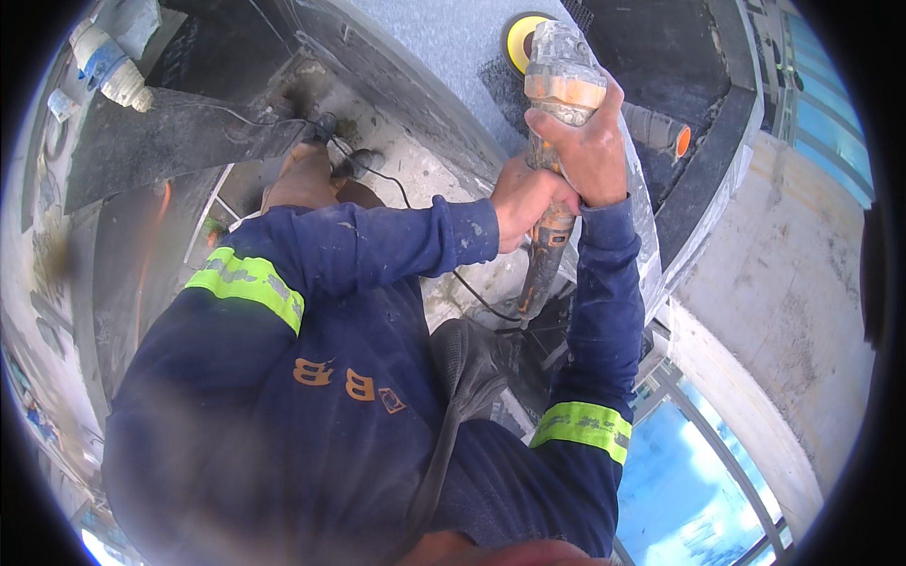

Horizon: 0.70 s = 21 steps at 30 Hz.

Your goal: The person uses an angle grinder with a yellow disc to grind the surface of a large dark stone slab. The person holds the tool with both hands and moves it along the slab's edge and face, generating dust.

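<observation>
Both hands are closed around a dust-caked orange and dark angle polisher point(547, 245). My right hand point(595, 141) wraps its body just behind the pale, dusty head. Lower down, my left hand point(528, 200) grips the body, its fingers close to my right hand. A round yellow-rimmed pad point(518, 47) at the tool's head lies over the edge of a grey speckled stone slab point(434, 57); whether it touches the stone I cannot tell. From the tool's rear end a black cord point(481, 300) runs off left past my legs.
A dark recess with an orange-ended pipe point(681, 141) lies right of the tool. At the upper left, a white and blue wrapped bundle point(111, 68) sits beside dark panels point(142, 141). My shoes point(357, 162) stand on dusty concrete below the slab. Blue-tinted windows point(698, 472) show lower right.
</observation>
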Tool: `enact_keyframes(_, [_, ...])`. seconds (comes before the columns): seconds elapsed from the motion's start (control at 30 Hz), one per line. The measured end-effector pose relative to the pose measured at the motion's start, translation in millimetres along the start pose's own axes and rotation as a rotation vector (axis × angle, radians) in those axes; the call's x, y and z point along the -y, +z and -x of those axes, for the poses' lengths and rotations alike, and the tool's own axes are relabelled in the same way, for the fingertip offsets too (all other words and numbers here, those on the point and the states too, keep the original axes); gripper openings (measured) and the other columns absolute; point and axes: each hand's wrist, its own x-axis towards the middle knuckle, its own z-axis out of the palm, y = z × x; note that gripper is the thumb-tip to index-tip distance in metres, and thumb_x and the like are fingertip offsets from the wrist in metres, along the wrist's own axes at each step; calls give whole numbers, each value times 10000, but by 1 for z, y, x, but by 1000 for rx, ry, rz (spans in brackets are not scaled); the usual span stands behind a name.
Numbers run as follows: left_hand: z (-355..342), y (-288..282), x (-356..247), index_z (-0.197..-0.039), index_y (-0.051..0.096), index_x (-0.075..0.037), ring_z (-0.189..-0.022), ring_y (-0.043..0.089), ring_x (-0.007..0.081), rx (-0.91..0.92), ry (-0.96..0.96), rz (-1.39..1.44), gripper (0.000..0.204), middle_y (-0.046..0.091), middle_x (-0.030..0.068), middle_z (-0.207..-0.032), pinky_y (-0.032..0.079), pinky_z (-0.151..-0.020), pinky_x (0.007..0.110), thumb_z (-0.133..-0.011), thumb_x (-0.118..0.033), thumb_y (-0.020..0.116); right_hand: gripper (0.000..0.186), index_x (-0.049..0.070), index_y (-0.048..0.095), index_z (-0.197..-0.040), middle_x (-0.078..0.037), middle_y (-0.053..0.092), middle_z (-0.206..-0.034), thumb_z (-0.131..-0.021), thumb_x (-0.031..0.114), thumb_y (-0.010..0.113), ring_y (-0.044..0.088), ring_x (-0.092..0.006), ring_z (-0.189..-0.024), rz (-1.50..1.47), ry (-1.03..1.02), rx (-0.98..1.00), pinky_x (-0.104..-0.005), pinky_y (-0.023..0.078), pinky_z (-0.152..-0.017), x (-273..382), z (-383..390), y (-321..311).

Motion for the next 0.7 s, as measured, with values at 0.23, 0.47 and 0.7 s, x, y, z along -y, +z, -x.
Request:
enact_keyframes(0.23, [1, -4, -10, -902, 611, 36, -698, 632, 223, 34, -124, -47, 256, 619, 116, -799, 505, -600, 347, -648, 40, 644, 910, -65, 318, -1318, -298, 648, -984, -683, 348, 823, 671, -438, -885, 35, 104, -13, -440, 546, -779, 2, -3, 5])
enact_keyframes(0.47, [1, -12, -2, -980, 599, 25, -770, 637, 224, 99, -229, -47, 345, 627, 119, -855, 506, -657, 336, -638, 51, 634, 939, -49, 313, -1340, -294, 651, -1012, -665, 348, 831, 671, -439, -906, 2, 236, -63, -437, 539, -802, 10, 4, 5])
enact_keyframes(0.7, [10, -11, -1, -922, 617, 23, -724, 632, 219, 81, -175, -23, 280, 621, 109, -817, 502, -628, 343, -643, 46, 635, 918, -59, 325, -1323, -304, 642, -1006, -664, 335, 830, 675, -427, -884, 69, 141, -26, -446, 546, -792, 16, 9, 5])
